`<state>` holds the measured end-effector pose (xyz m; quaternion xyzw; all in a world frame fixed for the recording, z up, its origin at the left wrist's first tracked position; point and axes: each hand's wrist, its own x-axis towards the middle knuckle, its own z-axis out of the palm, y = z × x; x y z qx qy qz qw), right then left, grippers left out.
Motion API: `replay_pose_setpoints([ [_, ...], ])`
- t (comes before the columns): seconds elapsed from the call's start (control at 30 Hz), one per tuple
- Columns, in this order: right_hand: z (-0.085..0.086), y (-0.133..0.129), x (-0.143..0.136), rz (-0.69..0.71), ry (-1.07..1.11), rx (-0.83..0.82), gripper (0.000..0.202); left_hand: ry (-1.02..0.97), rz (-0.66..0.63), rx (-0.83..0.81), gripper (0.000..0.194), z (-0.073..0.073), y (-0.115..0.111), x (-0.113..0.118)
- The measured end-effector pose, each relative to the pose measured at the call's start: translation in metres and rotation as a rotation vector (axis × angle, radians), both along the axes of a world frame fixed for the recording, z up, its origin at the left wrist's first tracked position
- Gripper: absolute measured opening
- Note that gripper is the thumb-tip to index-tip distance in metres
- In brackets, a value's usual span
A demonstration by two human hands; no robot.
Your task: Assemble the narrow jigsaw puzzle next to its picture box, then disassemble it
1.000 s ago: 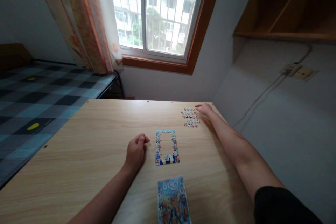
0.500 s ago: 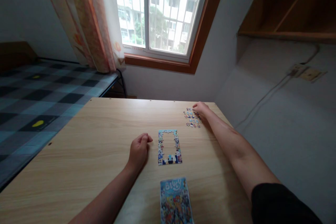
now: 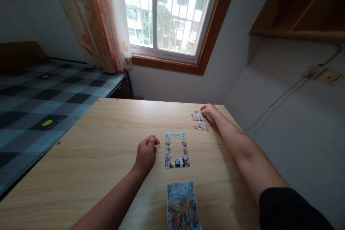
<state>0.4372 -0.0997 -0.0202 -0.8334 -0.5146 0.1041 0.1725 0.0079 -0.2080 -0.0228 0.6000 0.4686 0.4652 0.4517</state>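
My right hand (image 3: 209, 110) reaches to the far right of the table, its fingers bent down and drawn together on a jigsaw puzzle piece at the top edge of a spread of loose puzzle pieces (image 3: 199, 119). The piece itself is mostly hidden by the fingertips. My left hand (image 3: 146, 151) rests on the table in a loose fist, and I see nothing in it. Just right of it lies a joined puzzle border (image 3: 167, 151), a colourful upright rectangle with bare wood inside. Nearer to me lies a blue picture box (image 3: 183, 205) marked "Bluey".
The light wooden table (image 3: 113, 129) reaches toward a barred window (image 3: 175, 14). A bed with a checked cover (image 3: 67, 93) stands at the left, beside a curtain (image 3: 99, 18). On the right wall are a wooden shelf (image 3: 293, 32) and a socket with a cable (image 3: 314, 72).
The whole view has shifted slightly, so everything appears a little further right. My right hand stays at the top of the loose pieces, and my left hand stays by the border.
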Motion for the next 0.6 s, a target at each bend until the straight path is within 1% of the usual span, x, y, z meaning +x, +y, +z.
replay_pose_setpoints([
  [0.13, 0.005, -0.002, -0.003, -0.039, -0.015, -0.08, 0.031, -0.001, 0.007, 0.014, 0.039, -0.002, 0.0, 0.0],
  [0.23, 0.014, -0.005, -0.007, -0.045, -0.021, -0.073, 0.029, 0.009, 0.011, 0.033, 0.04, -0.003, 0.001, 0.0],
  [0.3, 0.023, -0.009, -0.009, -0.025, -0.006, -0.05, 0.021, 0.01, 0.013, 0.042, 0.04, -0.004, 0.002, 0.0],
  [0.4, 0.037, -0.02, -0.018, 0.049, 0.049, -0.007, 0.013, 0.018, 0.011, 0.041, 0.039, -0.005, 0.002, 0.0],
  [0.47, 0.043, -0.035, -0.032, 0.123, 0.129, 0.034, 0.016, 0.036, 0.01, 0.044, 0.039, -0.004, 0.0, 0.0],
  [0.5, 0.043, -0.043, -0.043, 0.168, 0.188, 0.053, 0.019, 0.054, 0.009, 0.049, 0.04, -0.004, 0.0, 0.0],
  [0.57, 0.039, -0.063, -0.068, 0.305, 0.415, 0.105, 0.024, 0.114, -0.002, 0.071, 0.04, -0.001, -0.001, 0.002],
  [0.6, 0.036, -0.072, -0.083, 0.351, 0.502, 0.087, 0.025, 0.159, -0.02, 0.081, 0.039, 0.001, -0.001, 0.004],
])
